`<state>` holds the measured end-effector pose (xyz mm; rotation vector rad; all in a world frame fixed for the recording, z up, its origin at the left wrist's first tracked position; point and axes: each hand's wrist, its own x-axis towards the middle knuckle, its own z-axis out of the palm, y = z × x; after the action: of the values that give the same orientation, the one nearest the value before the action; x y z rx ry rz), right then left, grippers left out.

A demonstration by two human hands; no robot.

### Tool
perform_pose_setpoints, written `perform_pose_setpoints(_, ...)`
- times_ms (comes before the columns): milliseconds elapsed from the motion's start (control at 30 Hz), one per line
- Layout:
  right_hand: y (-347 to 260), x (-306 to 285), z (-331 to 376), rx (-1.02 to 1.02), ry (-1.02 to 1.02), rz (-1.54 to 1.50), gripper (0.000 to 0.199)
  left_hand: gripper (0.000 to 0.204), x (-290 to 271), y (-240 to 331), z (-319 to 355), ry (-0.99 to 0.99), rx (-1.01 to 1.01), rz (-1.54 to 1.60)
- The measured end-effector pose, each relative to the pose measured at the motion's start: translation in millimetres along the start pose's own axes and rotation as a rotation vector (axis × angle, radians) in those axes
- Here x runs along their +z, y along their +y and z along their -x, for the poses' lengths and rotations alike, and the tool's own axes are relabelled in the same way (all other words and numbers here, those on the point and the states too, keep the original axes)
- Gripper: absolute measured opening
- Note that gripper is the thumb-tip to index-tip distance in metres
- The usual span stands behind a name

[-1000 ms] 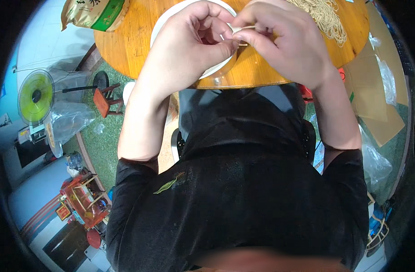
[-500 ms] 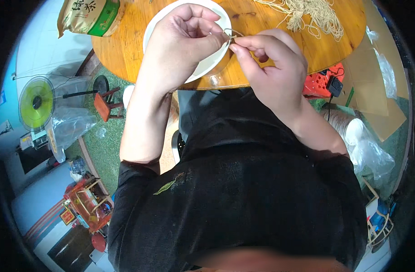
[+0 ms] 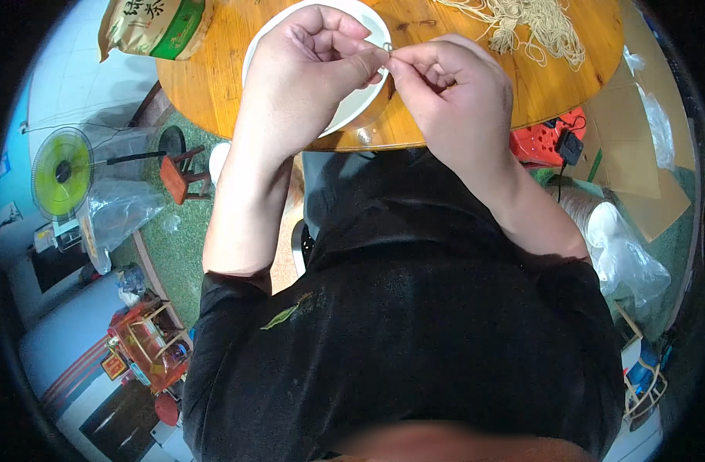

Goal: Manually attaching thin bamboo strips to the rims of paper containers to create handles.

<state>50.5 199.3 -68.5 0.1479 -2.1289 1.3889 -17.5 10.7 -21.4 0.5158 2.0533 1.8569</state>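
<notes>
A round, orange-brown wooden table [image 3: 206, 92] is carrying the things, its curved edge running along the near side. A round white dish [image 3: 351, 112] is resting left of centre, close to that edge. Loose tan cord [image 3: 539, 29] is lying in a tangled heap at the far right, while a gold-and-green bag [image 3: 156, 29] is standing at the far left rim.

The table [image 3: 522, 100] is orange-brown wood with dark spots. The string [image 3: 549, 31] is pale tan, and the round dish [image 3: 358, 106] is white. The bag [image 3: 148, 35] is gold with a green band. The shirt [image 3: 414, 339] is black with a green leaf shape [image 3: 281, 316]. The fan [image 3: 50, 173] is yellow-green.
</notes>
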Motion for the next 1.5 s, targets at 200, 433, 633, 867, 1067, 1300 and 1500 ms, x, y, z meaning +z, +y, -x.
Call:
perform_pose_setpoints(200,15.9,11.3,6.8,0.161,-0.039,-0.285,0.008,0.017,9.2,0.1,5.5,0.074,0.090,-0.154)
perform_pose_setpoints(433,16.2,-3.1,5.3,0.676,-0.227,-1.017,0.019,0.010,18.0,3.2,18.6,0.102,0.273,-0.380)
perform_pose_setpoints(633,21.6,-6.1,9.4,0.766,-0.280,-1.097,0.022,0.017,16.3,12.1,24.0,0.097,0.379,-0.606)
perform_pose_setpoints(867,18.4,-3.3,12.8,0.747,-0.260,-1.095,0.020,0.016,19.5,15.8,28.0,0.060,0.434,-0.906)
perform_pose_setpoints(1067,17.7,-5.2,15.5,0.645,-0.260,-1.040,0.018,0.011,21.3,19.1,26.6,0.060,0.412,-0.938)
perform_pose_setpoints(1300,27.3,4.2,12.3,0.078,-0.068,-0.359,0.019,0.011,21.6,12.6,23.3,0.120,0.390,-0.772)
perform_pose_setpoints(1500,28.6,-1.6,-0.2,-0.255,-0.059,-0.074,0.011,0.010,19.0,14.1,24.3,0.096,0.380,-0.771)
